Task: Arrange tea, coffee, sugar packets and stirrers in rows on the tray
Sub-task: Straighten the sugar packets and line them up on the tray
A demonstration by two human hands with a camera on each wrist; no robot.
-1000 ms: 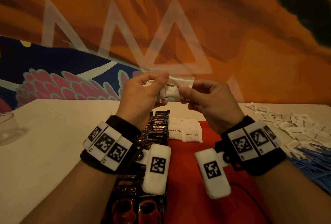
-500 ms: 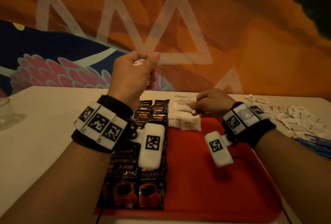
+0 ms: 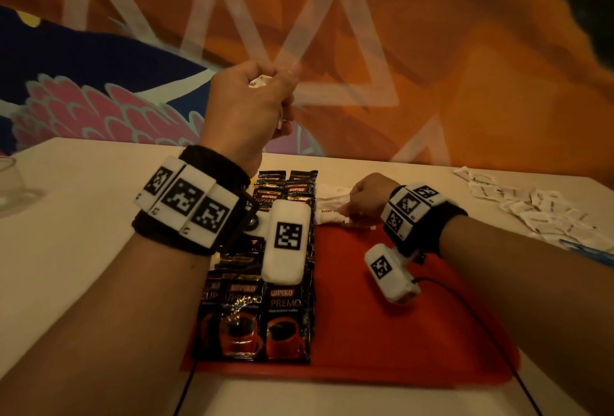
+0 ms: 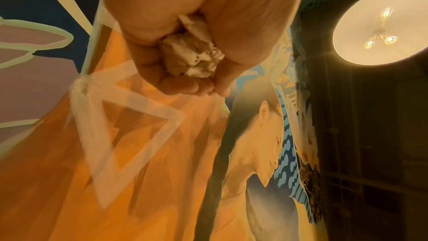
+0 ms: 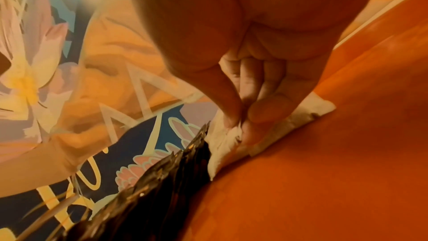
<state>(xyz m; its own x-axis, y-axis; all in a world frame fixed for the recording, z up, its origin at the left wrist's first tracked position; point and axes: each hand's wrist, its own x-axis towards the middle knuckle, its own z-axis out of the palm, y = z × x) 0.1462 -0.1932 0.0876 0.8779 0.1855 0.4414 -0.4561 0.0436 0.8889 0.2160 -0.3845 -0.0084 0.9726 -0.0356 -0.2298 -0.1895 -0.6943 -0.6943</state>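
My left hand point(image 3: 262, 96) is raised above the table, its fist curled round a crumpled bunch of white sugar packets point(image 4: 192, 56). At the far end of the red tray point(image 3: 398, 332), my right hand point(image 3: 360, 201) is low. Thumb and fingers point(image 5: 241, 114) pinch a white brown-sugar packet point(image 5: 308, 111) lying on the tray point(image 5: 324, 171). Other white packets point(image 3: 329, 212) lie there too. Black coffee sachets point(image 3: 255, 316) fill two overlapping rows along the tray's left side, and their edge point(image 5: 150, 190) touches the white packets.
Several loose white packets point(image 3: 538, 209) are scattered on the table to the right of the tray, with blue stirrers point(image 3: 594, 254) beside them. A glass point(image 3: 10, 183) stands at the far left. A black cable point(image 3: 465, 299) runs across the tray's right part.
Both hands held the packets together in the air a second ago. My right hand has since dropped to the tray's far end with one packet; the left stays raised with the bunch.
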